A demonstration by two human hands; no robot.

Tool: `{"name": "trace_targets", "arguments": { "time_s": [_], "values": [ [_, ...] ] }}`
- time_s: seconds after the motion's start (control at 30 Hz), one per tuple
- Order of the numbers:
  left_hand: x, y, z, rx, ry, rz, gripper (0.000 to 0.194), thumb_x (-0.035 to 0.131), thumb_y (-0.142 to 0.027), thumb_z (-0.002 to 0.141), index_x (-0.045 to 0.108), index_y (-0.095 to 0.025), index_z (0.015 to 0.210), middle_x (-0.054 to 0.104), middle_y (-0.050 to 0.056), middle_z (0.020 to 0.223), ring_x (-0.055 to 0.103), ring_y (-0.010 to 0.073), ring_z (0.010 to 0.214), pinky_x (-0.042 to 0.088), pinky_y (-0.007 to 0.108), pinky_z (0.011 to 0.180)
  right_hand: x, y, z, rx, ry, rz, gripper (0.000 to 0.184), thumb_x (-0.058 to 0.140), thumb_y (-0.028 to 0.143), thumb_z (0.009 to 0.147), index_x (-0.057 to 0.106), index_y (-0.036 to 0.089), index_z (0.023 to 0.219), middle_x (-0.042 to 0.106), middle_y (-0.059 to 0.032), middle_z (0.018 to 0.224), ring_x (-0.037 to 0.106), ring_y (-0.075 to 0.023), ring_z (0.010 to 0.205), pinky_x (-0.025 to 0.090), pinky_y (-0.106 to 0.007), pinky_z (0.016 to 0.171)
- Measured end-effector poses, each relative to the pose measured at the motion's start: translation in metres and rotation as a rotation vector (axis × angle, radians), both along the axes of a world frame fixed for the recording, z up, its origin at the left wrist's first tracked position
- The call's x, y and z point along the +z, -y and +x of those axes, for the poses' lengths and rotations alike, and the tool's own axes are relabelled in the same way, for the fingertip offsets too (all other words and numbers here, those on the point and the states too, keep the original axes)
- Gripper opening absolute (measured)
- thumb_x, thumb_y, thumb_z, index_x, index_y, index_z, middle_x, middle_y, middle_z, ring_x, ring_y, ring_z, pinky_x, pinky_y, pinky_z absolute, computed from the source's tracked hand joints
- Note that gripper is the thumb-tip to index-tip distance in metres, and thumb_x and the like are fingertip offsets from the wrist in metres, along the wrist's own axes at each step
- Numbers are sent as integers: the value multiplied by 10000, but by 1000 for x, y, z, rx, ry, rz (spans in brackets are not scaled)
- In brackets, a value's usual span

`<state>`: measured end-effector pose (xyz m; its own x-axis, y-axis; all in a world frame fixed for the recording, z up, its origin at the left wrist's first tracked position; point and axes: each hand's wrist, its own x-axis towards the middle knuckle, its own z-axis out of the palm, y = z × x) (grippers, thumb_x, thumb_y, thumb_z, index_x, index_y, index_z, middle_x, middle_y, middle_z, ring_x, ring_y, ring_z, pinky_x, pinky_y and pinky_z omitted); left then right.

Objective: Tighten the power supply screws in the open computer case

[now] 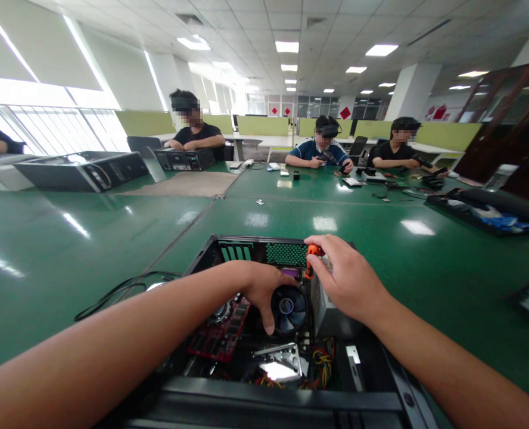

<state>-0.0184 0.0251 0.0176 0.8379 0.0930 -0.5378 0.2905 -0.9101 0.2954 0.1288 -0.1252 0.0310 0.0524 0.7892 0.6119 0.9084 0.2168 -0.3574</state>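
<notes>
In open computer case (246, 387) nearest to camera, on green table (112, 238), with side cover already off and cooling fan (286, 306) inside, cannot tell if fastened, holds fan's rim widely with left hand (262, 286) and, near case's far edge, pinches orange screwdriver (311, 252) with right hand (351, 283).

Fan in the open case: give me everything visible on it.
The fan looks like dark plastic: a round black frame, several broad, slightly glossy blades and a central hub bearing a small bluish label. It sits inside the open computer case, facing up toward the camera, between the red circuit board and the grey metal box. The left hand curls around its left side, fingers at the top edge. Whether it spins can't be told.
</notes>
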Motion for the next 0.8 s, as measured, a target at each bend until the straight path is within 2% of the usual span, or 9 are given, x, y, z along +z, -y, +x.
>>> {"name": "trace_targets", "arguments": {
  "time_s": [0.2, 0.53, 0.8],
  "values": [
    [1, 1, 0, -1, -21, 5, 1135, 741, -646, 334, 366, -263, 1335, 538, 94, 1250, 517, 325, 1104, 407, 397, 918, 1, 2, 0, -28, 7, -4, 265, 528, 319, 883, 559, 165, 1096, 591, -67, 1099, 598, -182, 918, 498, -390, 779],
    [0, -1, 1, 7, -14, -28, 1124, 748, -636, 326, 384, -267, 1323, 529, 85, 1263, 498, 312, 1136, 384, 384, 957, 2, 0, 1, 23, -4, -1, 274, 521, 293, 889, 547, 178, 1137, 571, -76, 1164, 584, -199, 985, 486, -418, 827],
    [2, 2, 1, 42, -17, -30, 1134, 755, -622, 320, 377, -273, 1330, 528, 75, 1263, 485, 325, 1149, 376, 394, 959, 1, 2, 0, -2, 3, -17, 258, 526, 318, 884, 563, 168, 1090, 592, -67, 1100, 595, -183, 924, 494, -394, 790]
  ]
}}
